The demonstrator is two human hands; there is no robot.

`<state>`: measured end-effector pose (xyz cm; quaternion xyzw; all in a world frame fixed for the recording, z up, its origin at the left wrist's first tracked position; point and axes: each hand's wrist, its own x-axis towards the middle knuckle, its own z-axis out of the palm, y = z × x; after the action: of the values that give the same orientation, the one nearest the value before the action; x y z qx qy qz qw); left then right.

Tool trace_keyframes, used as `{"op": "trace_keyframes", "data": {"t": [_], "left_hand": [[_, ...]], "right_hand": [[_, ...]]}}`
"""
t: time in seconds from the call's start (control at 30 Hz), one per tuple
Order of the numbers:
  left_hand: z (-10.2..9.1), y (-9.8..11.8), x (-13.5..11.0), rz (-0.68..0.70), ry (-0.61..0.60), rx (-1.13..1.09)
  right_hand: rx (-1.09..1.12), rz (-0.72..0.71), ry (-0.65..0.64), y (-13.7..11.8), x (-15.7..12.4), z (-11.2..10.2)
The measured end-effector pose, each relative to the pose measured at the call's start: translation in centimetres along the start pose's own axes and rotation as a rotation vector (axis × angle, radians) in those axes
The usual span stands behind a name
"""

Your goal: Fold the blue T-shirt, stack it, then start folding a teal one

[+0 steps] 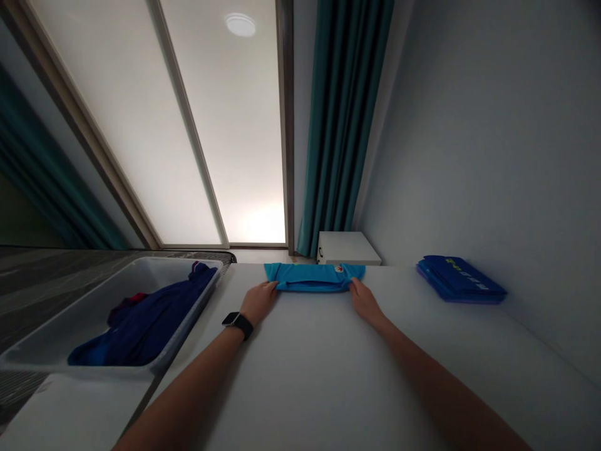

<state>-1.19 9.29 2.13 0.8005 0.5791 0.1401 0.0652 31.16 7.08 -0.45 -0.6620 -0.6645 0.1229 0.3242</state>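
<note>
A bright blue shirt, folded into a wide flat band, lies at the far edge of the white table. My left hand grips its near left corner, thumb and fingers closed on the cloth; a black watch sits on that wrist. At the near right corner, my right hand pinches the fabric in the same way. A small logo shows on the shirt near its right end. The fingertips beneath the cloth are hidden.
To the left stands a translucent plastic bin holding crumpled dark blue clothes. On the right of the table is a stack of folded blue garments. A white cabinet stands beyond the table, before a teal curtain.
</note>
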Motion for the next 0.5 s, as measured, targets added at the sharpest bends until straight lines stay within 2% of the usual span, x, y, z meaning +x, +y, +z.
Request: {"op": "trace_keyframes", "data": {"t": [0.13, 0.23, 0.4, 0.5], "left_hand": [[-0.5, 0.2, -2.9, 0.044, -0.021, 0.028], [-1.0, 0.7, -5.5, 0.13, -0.037, 0.11], [-1.7, 2.8, -10.5, 0.22, -0.053, 0.309], [-2.0, 3.8, -13.6, 0.23, -0.09, 0.354]], "right_hand": [[-0.204, -0.199, -0.068, 0.1, -3.1, -0.9], [-0.361, -0.316, -0.098, -0.6, -6.1, -1.9], [-0.516, -0.409, -0.001, -2.0, -11.2, -3.0], [-0.539, -0.411, 0.026, -2.3, -14.0, -3.7]]}}
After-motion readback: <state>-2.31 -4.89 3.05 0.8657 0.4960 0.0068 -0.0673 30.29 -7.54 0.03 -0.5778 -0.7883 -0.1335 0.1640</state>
